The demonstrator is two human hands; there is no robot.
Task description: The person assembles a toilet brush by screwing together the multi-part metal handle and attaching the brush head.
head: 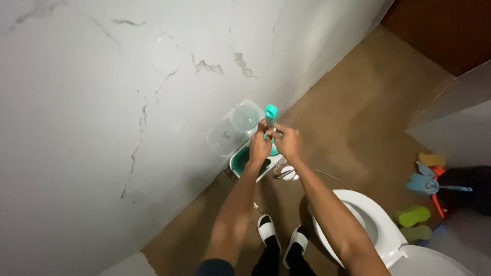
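Both hands meet around the upright handle of a teal and grey brush (270,114) near the wall. My left hand (259,145) grips the handle from the left. My right hand (287,142) grips it from the right. The brush's lower end stands in a teal and white holder (240,162) on the brown floor, directly below my hands. The brush head is hidden behind my hands.
A clear plastic jug (240,122) and a clear tub (221,139) stand against the cracked white wall. A white toilet bowl (378,225) is at lower right. Coloured cleaning tools (429,184) and sponges lie at right. My feet in white slippers (281,237) stand on the floor.
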